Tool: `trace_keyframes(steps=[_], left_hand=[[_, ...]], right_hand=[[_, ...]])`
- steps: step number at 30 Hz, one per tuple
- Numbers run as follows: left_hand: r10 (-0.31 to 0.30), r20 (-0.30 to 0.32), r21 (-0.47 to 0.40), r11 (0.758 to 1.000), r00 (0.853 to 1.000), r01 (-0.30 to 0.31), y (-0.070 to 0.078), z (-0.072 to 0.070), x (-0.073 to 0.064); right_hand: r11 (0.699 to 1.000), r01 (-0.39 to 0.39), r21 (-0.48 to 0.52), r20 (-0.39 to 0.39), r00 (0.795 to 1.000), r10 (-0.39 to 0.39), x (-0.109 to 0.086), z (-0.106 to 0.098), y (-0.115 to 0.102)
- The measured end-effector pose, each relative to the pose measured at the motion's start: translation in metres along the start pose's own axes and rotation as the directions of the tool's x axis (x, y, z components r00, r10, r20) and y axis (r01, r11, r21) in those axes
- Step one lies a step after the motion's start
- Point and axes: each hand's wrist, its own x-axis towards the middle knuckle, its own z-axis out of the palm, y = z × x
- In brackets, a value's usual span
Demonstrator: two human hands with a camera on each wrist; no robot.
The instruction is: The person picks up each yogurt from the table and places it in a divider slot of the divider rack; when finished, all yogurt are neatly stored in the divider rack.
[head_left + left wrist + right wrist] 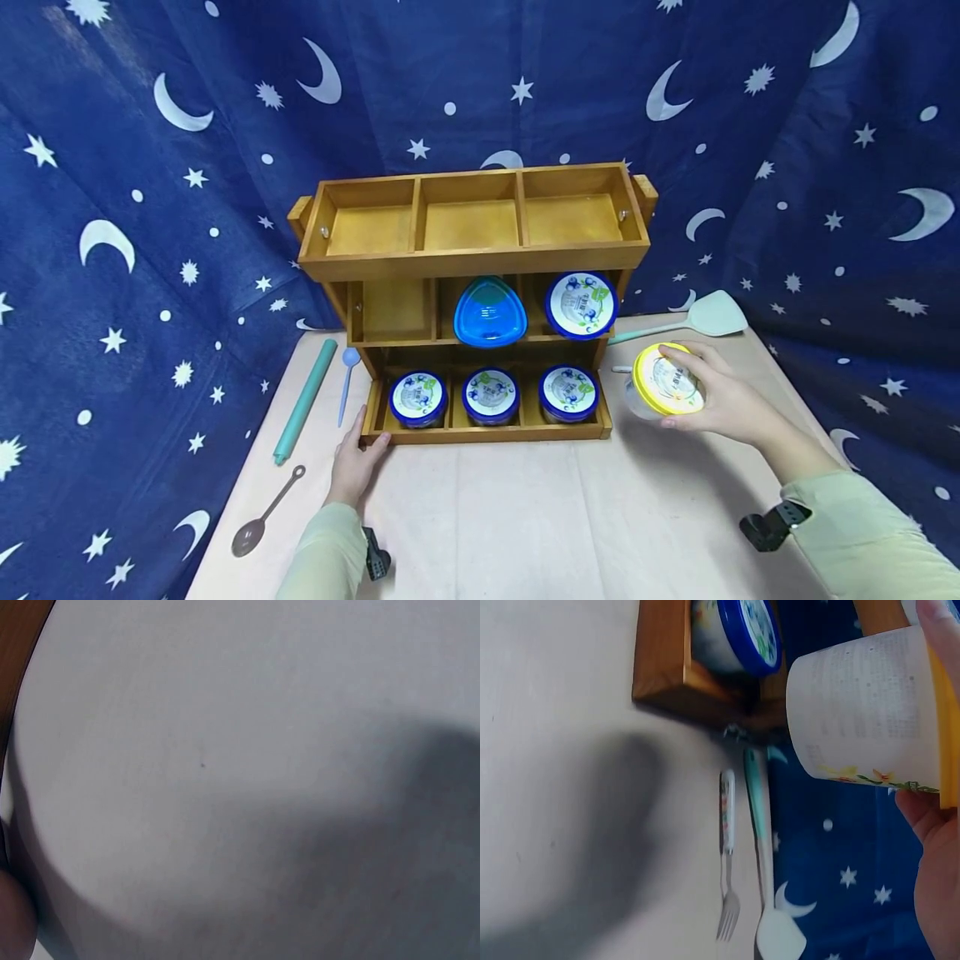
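Observation:
In my right hand is a plastic tub with a yellow lid, gripped round the lid's rim. The right wrist view shows its whitish printed side, raised above the table beside the rack. My left hand holds the lower left corner of a three-tier wooden rack, thumb at the front board. Three blue-lidded tubs, one of them the middle tub, sit in the bottom tier. In the middle tier are a blue rounded-triangular container and another blue-lidded tub. The top tier's three compartments are bare.
On the left lie a teal rod, a small blue spoon and a brown spoon. Right of the rack lie a pale turnout spatula and a fork. A blue star-and-moon cloth hangs behind.

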Motion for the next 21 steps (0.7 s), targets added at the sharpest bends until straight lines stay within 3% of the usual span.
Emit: trace_keyframes(steps=[5,16,21], left_hand=[[0.0,0.003,0.001,1.0,1.0,0.0,0.001,0.0,0.001],[-0.028,0.016,0.002,1.0,0.999,0.028,0.001,0.0,-0.001],[-0.012,0.007,0.006,1.0,1.0,0.012,0.0,0.0,0.0]], right_hand=[[0.999,0.039,0.021,0.041,0.998,-0.04,0.007,0.008,-0.011],[0.977,0.209,0.033,-0.008,0.978,-0.209,0.016,0.023,-0.041],[0.966,0.252,0.051,-0.002,0.968,-0.252,0.022,0.026,-0.056]])
